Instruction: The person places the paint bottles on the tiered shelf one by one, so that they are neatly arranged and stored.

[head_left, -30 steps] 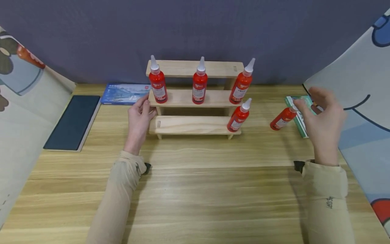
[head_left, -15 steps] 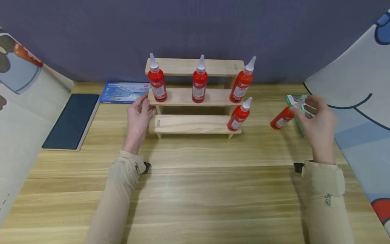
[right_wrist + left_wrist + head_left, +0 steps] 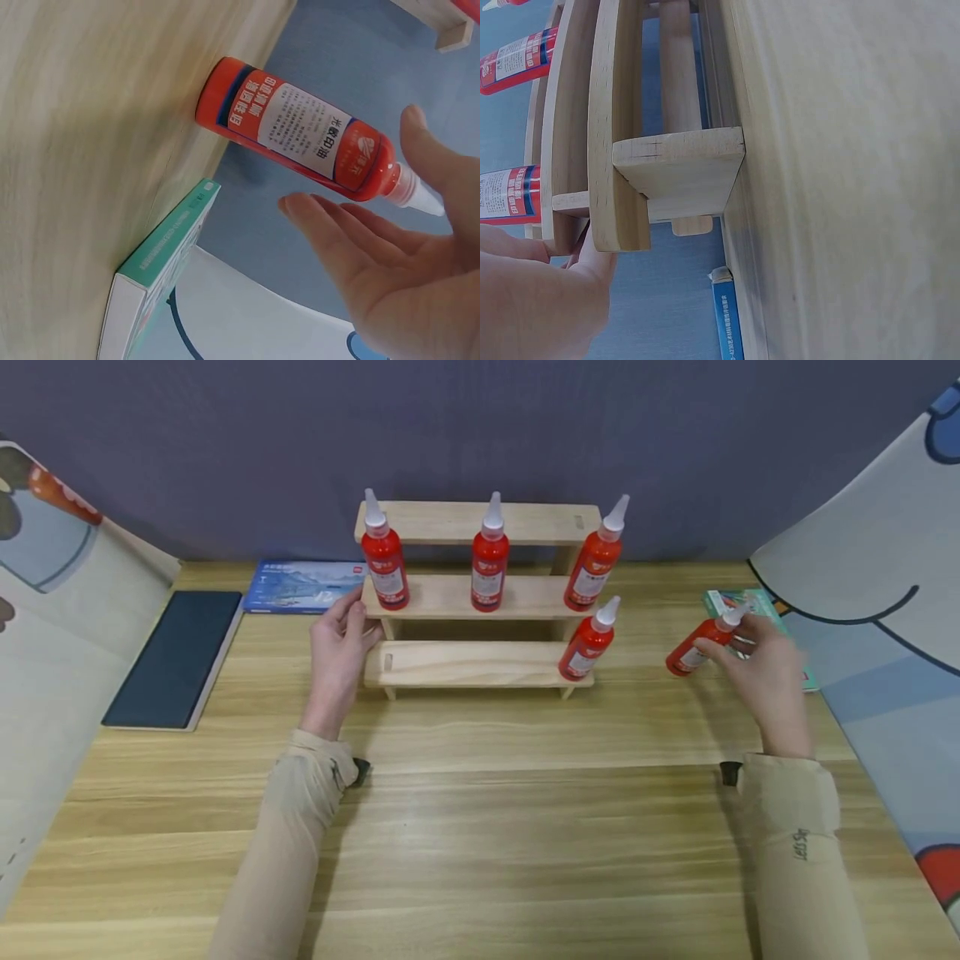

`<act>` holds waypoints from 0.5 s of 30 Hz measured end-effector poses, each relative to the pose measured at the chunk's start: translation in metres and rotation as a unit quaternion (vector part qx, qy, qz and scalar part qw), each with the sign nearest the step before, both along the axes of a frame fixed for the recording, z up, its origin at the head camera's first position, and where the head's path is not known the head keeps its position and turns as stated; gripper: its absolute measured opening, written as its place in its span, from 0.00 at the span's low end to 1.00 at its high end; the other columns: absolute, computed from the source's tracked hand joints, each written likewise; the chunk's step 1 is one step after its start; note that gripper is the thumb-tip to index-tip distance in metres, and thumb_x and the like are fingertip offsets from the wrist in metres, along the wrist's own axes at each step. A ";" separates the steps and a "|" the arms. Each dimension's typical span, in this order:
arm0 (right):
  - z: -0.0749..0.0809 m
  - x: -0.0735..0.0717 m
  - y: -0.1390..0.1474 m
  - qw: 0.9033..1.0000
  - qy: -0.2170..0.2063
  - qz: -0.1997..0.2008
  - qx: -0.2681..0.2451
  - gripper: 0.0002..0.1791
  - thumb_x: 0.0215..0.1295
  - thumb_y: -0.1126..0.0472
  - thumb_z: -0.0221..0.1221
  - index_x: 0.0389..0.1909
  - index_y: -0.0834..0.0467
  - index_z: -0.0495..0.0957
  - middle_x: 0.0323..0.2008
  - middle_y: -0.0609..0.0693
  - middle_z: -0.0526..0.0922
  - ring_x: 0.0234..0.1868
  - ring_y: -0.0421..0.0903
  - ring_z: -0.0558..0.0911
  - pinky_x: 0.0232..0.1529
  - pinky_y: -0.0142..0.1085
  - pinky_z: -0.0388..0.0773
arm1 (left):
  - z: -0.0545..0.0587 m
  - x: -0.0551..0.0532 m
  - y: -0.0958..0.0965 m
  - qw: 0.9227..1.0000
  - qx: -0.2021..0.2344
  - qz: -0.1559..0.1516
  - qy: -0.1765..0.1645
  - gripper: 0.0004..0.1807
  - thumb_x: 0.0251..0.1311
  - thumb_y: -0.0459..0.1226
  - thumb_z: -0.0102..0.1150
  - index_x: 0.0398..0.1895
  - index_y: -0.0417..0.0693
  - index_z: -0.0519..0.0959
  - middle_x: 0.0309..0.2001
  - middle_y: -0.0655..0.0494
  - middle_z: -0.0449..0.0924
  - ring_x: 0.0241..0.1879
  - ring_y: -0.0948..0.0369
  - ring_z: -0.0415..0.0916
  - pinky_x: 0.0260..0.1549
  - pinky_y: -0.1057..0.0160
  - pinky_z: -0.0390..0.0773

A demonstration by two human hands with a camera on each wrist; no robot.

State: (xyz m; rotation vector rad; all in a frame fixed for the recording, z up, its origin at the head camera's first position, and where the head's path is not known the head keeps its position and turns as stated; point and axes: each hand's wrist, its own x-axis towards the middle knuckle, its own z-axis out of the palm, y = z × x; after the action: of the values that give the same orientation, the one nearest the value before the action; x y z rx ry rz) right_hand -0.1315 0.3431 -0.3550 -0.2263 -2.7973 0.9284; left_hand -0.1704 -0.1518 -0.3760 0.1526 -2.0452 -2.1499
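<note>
A three-tier wooden rack [image 3: 472, 664] stands at the back centre. In the head view, my left hand [image 3: 336, 656] holds its left end at the middle tier, thumb in front. Several red ink bottles with white nozzle caps stand on it: three along the middle tier, including the centre bottle [image 3: 489, 572], and one bottle [image 3: 587, 647] at the lowest tier's right end. Another red ink bottle [image 3: 690, 653] stands on the table to the right. My right hand [image 3: 768, 681] is beside it. In the right wrist view, thumb and fingers are spread around the bottle's upper part, apart from it.
A green-and-white box [image 3: 802, 652] lies behind my right hand. Left of the rack lie a blue flat box [image 3: 303, 587] and a dark notebook [image 3: 176, 660]. A dark blue panel [image 3: 480, 427] stands behind the table, and patterned cloths hang on both sides.
My right hand has moved left and down from above the green box, to the red ink bottle on the table. My left hand stays at the rack.
</note>
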 end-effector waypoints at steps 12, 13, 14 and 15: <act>-0.004 -0.002 -0.003 1.000 0.011 0.013 0.018 0.26 0.80 0.60 0.64 0.63 0.78 0.72 0.60 0.79 0.78 0.60 0.75 0.79 0.57 0.70 0.80 | 0.001 0.000 0.000 1.000 0.017 0.000 -0.005 0.24 0.86 0.34 0.43 0.78 0.33 0.67 0.72 0.32 0.73 0.63 0.49 0.79 0.65 0.59 0.82; -0.004 -0.002 -0.003 1.000 0.011 0.012 0.017 0.26 0.80 0.60 0.63 0.63 0.77 0.72 0.60 0.79 0.78 0.60 0.75 0.79 0.57 0.70 0.79 | 0.001 0.000 0.001 1.000 0.016 0.000 -0.005 0.24 0.86 0.34 0.43 0.78 0.33 0.67 0.72 0.32 0.73 0.63 0.49 0.79 0.65 0.58 0.82; -0.005 -0.002 -0.003 1.000 0.011 0.011 0.016 0.25 0.80 0.60 0.63 0.63 0.77 0.72 0.60 0.79 0.78 0.60 0.75 0.79 0.58 0.71 0.79 | 0.001 0.000 0.000 1.000 0.016 0.000 -0.004 0.24 0.86 0.34 0.43 0.78 0.33 0.67 0.72 0.32 0.73 0.63 0.48 0.78 0.66 0.58 0.82; -0.005 -0.002 -0.003 1.000 0.011 0.011 0.015 0.25 0.81 0.60 0.63 0.64 0.77 0.72 0.60 0.78 0.78 0.60 0.75 0.79 0.58 0.71 0.79 | 0.001 0.000 0.000 1.000 0.016 0.000 -0.005 0.24 0.86 0.34 0.43 0.78 0.33 0.67 0.72 0.32 0.73 0.64 0.47 0.78 0.66 0.58 0.81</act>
State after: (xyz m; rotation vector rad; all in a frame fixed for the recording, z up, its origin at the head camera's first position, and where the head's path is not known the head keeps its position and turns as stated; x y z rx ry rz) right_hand -0.1337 0.3398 -0.3598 -0.1809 -2.7963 0.8876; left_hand -0.1708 -0.1517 -0.3751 0.1679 -2.0167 -2.1862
